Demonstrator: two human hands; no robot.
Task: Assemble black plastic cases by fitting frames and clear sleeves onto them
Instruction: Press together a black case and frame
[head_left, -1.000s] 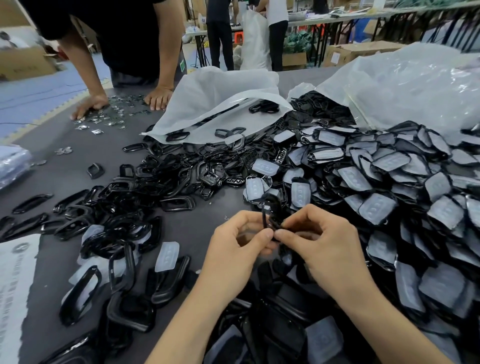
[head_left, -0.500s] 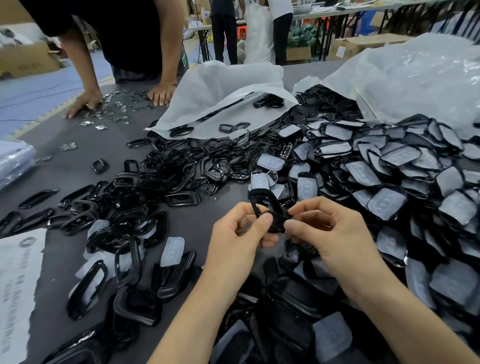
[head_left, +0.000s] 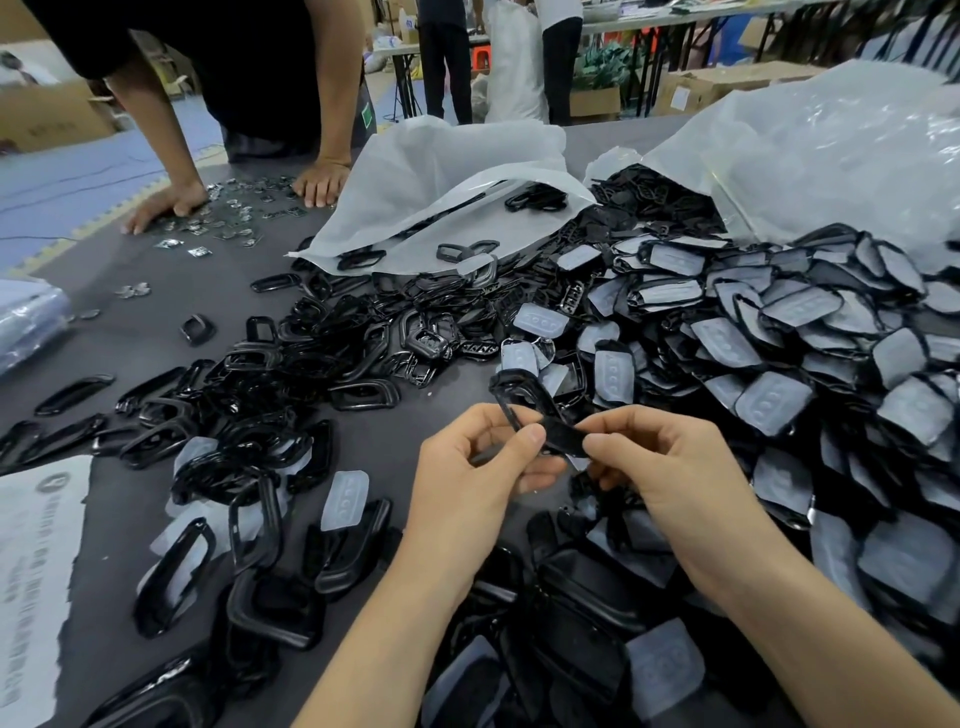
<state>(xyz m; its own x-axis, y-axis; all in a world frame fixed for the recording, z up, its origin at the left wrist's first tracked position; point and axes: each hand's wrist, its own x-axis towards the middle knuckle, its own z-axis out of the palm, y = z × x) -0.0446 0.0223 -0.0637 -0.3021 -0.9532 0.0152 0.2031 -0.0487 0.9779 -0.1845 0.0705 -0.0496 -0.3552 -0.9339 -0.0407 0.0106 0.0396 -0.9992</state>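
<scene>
A black plastic frame (head_left: 524, 402) is held above the grey table (head_left: 156, 322), tilted up to the left. My left hand (head_left: 467, 478) pinches its near end with thumb and fingers. My right hand (head_left: 670, 467) pinches the same end from the right. A heap of black frames (head_left: 322, 358) spreads across the table's middle and left. To the right lies a large pile of black cases with clear sleeves (head_left: 769, 353). More black parts (head_left: 571, 597) lie under my forearms.
Another person leans on the far left edge with both hands (head_left: 322, 182) beside several small shiny metal pieces (head_left: 228, 218). White plastic bags (head_left: 447, 171) lie at the back and right. A printed paper sheet (head_left: 36, 545) lies at the left front.
Both hands have stayed together on the black frame; the frame has tipped over to lean up and left.
</scene>
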